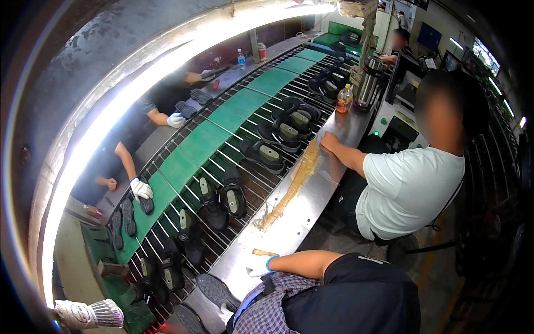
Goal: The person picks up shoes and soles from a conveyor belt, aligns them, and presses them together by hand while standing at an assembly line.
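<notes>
At the bottom, my right hand (258, 267), in a white glove with a blue cuff, is closed at the metal bench's near end. A short tan stick (265, 252) shows along its fingers; its working end cannot be made out. Lower down, my left hand (225, 315), also white-gloved, is mostly hidden by the plaid cloth (264, 312) on my front. Its fingers seem closed on the edge of a dark shoe sole (216, 289), which lies tread up at the bench's edge. Beside it is another dark sole (188, 319), partly cut off.
A rack conveyor (253, 192) carries several black shoes and a green belt (192, 153). Brown tape (295, 183) runs along the metal bench (289, 228). A person in white (411, 178) sits at right. Across, gloved hands (142, 189) handle soles. A bottle (344, 99) and flask (369, 83) stand farther back.
</notes>
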`<state>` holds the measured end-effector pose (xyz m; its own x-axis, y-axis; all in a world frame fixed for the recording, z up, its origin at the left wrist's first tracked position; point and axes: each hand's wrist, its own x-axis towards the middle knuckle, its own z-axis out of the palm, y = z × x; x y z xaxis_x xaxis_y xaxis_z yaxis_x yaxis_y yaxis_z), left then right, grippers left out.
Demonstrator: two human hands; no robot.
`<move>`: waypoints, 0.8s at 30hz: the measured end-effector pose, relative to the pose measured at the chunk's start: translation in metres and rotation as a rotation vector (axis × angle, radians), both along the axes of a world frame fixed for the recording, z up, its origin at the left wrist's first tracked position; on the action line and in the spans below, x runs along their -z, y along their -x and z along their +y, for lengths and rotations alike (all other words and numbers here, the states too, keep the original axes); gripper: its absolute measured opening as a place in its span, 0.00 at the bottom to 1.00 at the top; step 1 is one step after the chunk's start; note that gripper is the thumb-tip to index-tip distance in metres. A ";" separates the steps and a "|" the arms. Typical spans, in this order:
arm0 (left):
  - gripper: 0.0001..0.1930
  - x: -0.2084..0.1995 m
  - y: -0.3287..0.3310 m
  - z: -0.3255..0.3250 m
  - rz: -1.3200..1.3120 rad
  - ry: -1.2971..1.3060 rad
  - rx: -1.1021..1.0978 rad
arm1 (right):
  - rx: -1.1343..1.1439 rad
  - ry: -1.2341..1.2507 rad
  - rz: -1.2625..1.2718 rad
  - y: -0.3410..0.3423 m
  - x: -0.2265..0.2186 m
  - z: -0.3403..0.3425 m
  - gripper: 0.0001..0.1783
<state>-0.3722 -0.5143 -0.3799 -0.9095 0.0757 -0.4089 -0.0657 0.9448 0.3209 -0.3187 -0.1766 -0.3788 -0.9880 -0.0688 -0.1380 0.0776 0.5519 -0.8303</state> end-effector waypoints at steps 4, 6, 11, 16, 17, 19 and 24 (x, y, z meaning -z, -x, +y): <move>0.43 -0.009 0.001 0.006 0.011 0.007 -0.011 | -0.042 0.048 -0.149 0.003 -0.014 0.003 0.15; 0.44 -0.012 0.003 0.008 0.023 0.008 -0.021 | -0.098 0.035 -0.259 0.006 -0.023 0.007 0.18; 0.45 -0.019 0.007 0.007 0.048 0.008 -0.049 | -0.073 -0.017 -0.240 0.008 -0.018 -0.001 0.18; 0.46 -0.025 0.011 0.011 0.071 0.011 -0.064 | -0.027 0.041 -0.191 0.000 -0.021 0.001 0.17; 0.46 -0.026 0.011 0.010 0.081 0.013 -0.075 | 0.007 0.067 -0.157 -0.002 -0.023 -0.001 0.16; 0.46 -0.030 0.005 0.005 0.103 0.015 -0.107 | 0.054 0.080 -0.112 -0.004 -0.024 -0.004 0.15; 0.48 -0.072 -0.007 0.008 0.167 0.016 -0.274 | 0.020 0.081 -0.099 0.005 -0.017 -0.009 0.15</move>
<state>-0.3648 -0.5063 -0.3076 -0.9497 -0.1869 -0.2512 -0.2661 0.9044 0.3335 -0.3233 -0.1852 -0.3614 -0.9712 -0.0639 -0.2295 0.1715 0.4808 -0.8599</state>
